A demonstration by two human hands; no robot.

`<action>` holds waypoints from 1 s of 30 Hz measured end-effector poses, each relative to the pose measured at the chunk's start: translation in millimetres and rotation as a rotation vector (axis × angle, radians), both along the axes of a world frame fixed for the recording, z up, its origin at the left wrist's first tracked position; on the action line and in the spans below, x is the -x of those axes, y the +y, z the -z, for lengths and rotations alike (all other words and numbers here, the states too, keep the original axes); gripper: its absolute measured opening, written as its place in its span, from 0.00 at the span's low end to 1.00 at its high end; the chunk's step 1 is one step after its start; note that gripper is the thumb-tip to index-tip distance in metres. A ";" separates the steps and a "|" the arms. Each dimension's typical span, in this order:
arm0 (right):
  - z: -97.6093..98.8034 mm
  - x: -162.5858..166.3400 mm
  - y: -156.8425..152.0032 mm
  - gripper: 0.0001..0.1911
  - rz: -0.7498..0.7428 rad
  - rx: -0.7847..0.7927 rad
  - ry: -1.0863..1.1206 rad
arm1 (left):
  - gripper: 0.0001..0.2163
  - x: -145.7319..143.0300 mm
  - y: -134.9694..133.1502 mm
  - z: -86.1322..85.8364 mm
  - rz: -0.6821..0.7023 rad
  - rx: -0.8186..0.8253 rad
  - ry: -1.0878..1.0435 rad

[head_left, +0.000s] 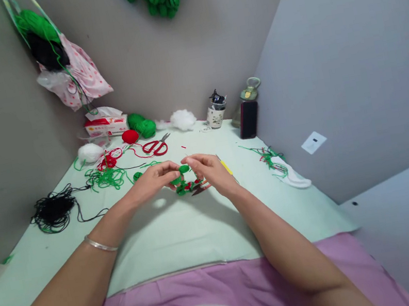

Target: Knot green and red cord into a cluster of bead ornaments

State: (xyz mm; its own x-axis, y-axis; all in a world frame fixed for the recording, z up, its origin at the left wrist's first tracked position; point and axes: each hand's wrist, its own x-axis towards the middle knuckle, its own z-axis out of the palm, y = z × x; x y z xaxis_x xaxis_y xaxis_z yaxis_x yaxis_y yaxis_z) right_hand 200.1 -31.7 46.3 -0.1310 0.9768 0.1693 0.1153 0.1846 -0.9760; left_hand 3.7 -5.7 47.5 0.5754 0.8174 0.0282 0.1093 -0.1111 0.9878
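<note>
Pinched between thumb and finger, the grip of the left hand [158, 175] holds a small green piece [184, 169] over the worktop [203, 237], in between the two hands. The right hand [210, 170] is just beside it with its fingers drawn in close, but one cannot tell if that grip has hold of anything (the fingers hide it). Green and red bits [181, 190] are just below the hands, and a dark pointed tool [197, 192] is close by them.

That tool could bring the first trouble. If the hands dip low, a finger or some thread might get poked, because the tip is so near. The green piece is little, so it could slip out if the left pinch went soft, or get squashed if it squeezed too hard.

Yarn could make a mess too. Loose green yarn [109, 178] and black yarn [54, 209] lie in messy loops on the left. The bangle [100, 245] on the left arm could catch a black loop if that arm swung out wide. Farther back, a red strand runs close to the red scissors [161, 142], so a quick grab at them could tug it into a knot.
</note>
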 end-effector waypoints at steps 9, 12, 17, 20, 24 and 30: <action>3.4 0.1 3.8 0.13 0.125 0.000 0.049 | 0.13 2.5 6.9 9.6 0.031 0.202 -0.187; 3.0 -1.8 4.1 0.14 0.073 0.008 0.075 | 0.15 2.5 5.6 7.4 0.046 0.228 -0.245; 3.4 -2.3 4.2 0.19 0.018 0.016 0.153 | 0.13 3.7 5.2 5.6 0.107 0.259 -0.322; 4.7 -2.4 3.8 0.22 -0.035 0.022 0.111 | 0.12 4.1 6.6 5.2 0.084 0.290 -0.399; 3.6 -2.3 1.2 0.23 -0.109 0.029 0.010 | 0.12 4.2 8.7 4.8 0.046 0.350 -0.503; 0.6 2.1 -2.3 0.19 -0.141 0.097 -0.033 | 0.12 3.9 10.6 2.6 -0.014 0.453 -0.602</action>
